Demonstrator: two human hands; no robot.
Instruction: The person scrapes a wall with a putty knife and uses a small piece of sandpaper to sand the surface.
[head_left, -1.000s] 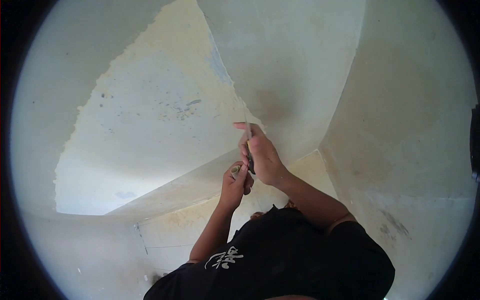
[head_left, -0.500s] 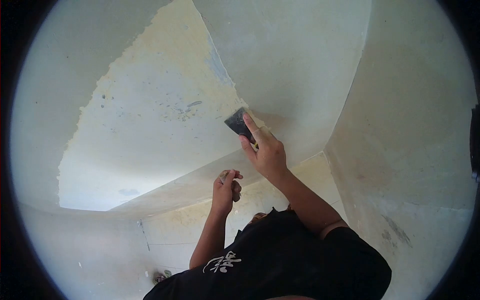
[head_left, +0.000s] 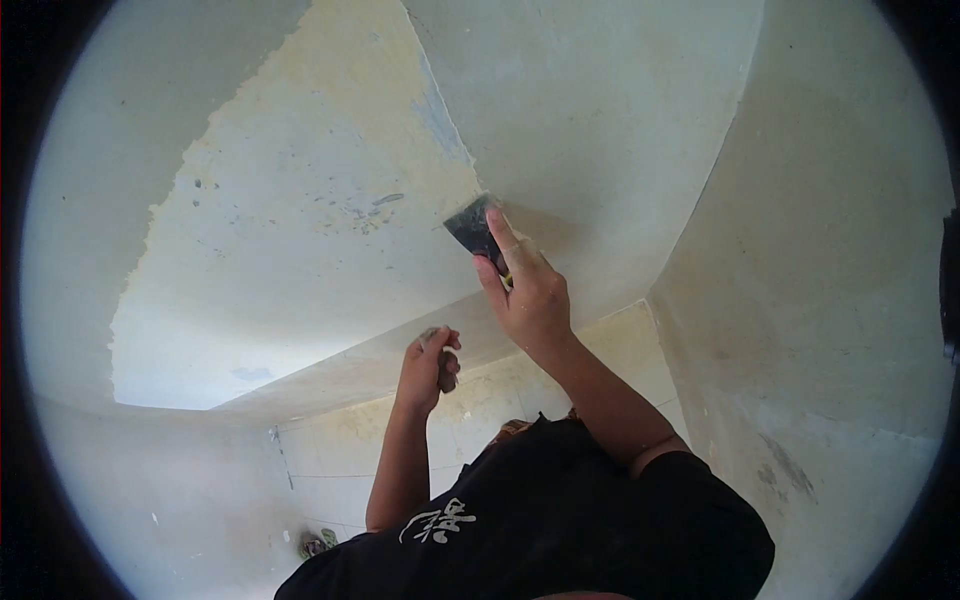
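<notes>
nearest is the person's black shirt, with both bare forearms reaching up from it. the left hand is off the surface, its grip curled; whether something sits inside those fingers i cannot tell. the right hand has its grip closed around the handle of a dark, broad-bladed scraper, the index finger laid out along the blade and the thumb braced at its lower side. that finger placement looks sound: it should let pressure go down close to the working edge, and a loose wrist would help the blade lie evenly. the scraper is over the right-hand border of a pale, yellowish-rimmed patch, at the lower part of the raised edge where the grey-green coat starts. there, i judge, a low blade angle and short, steady strokes would serve best, since a corner that digs in could gouge the surface or chip the coat. the small dark marks left of the blade call for a light touch too. farther off are the patch's ragged left border, the long corner line, a pale surface with thin lines and a small greenish thing, too blurred to name.
</notes>
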